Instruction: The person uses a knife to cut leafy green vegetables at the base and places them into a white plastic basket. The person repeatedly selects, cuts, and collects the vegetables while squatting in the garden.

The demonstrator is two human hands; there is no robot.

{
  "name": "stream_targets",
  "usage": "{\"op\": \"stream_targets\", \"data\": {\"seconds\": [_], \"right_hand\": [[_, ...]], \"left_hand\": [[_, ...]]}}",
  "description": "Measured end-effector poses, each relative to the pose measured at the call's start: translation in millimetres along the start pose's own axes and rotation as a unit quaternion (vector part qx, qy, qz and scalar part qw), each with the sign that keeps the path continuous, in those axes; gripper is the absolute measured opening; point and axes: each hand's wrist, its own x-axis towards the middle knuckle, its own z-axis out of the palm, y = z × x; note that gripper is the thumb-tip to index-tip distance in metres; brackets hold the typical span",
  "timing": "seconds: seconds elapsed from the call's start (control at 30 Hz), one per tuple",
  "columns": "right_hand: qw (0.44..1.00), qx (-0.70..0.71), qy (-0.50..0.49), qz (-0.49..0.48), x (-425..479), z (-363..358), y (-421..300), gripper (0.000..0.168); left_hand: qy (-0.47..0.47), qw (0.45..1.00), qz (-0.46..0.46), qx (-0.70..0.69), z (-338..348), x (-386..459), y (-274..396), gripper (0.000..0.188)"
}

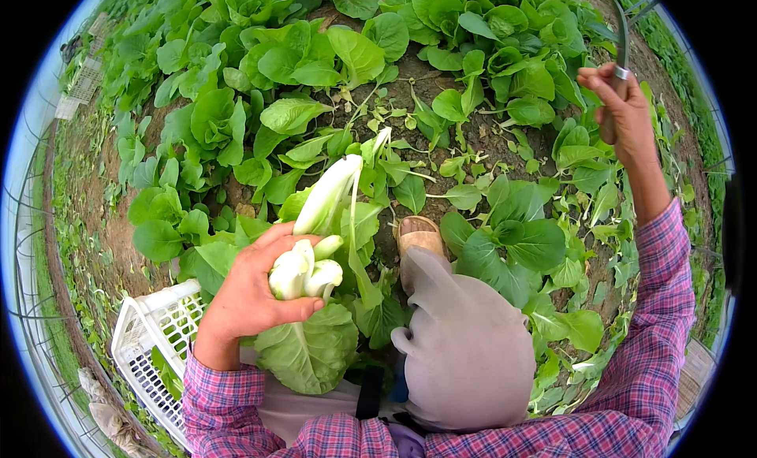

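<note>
Several cut heads of leafy greens point(328, 195) with pale white stems are gripped in my left hand point(254, 286), at the centre left. Their cut ends show between thumb and fingers, and a broad green leaf point(310, 345) hangs below the hand. At the upper right, my right hand point(627, 109) is raised, closed around the handle of a sickle point(622, 38); its curved blade points up, away from the plants. Loose leaves point(464, 196) and cut stems lie on the soil between the hands.
A white plastic crate point(159, 316) with some greens in it stands at the lower left. Leafy plants point(213, 121) grow across the bed ahead, with more beside my knee. My sandalled foot point(420, 236) rests on the soil. Further crates point(86, 79) stand at the far left.
</note>
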Motion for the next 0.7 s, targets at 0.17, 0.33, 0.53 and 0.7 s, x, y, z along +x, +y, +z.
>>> {"op": "stream_targets", "data": {"seconds": [0.17, 0.33, 0.53, 0.7], "right_hand": [[0.937, 0.194, -0.261, -0.132, -83.4, 197.9, -60.7, 0.020], [0.926, 0.184, -0.327, -0.047, -94.8, 218.8, -85.4, 0.021], [0.960, 0.135, -0.231, -0.085, -93.4, 233.8, -71.5, 0.017], [0.953, 0.131, -0.272, 0.014, -102.9, 235.8, -73.2, 0.021]], "left_hand": [[0.027, 0.998, 0.048, 0.001, -3.3, -28.7, 5.4, 0.058], [0.034, 0.998, 0.049, -0.025, -9.4, -49.6, 2.0, 0.059], [-0.002, 0.998, 0.052, -0.044, -13.4, -55.0, -13.9, 0.059], [0.036, 0.994, 0.030, -0.101, -19.2, -56.3, -33.6, 0.061]]}}
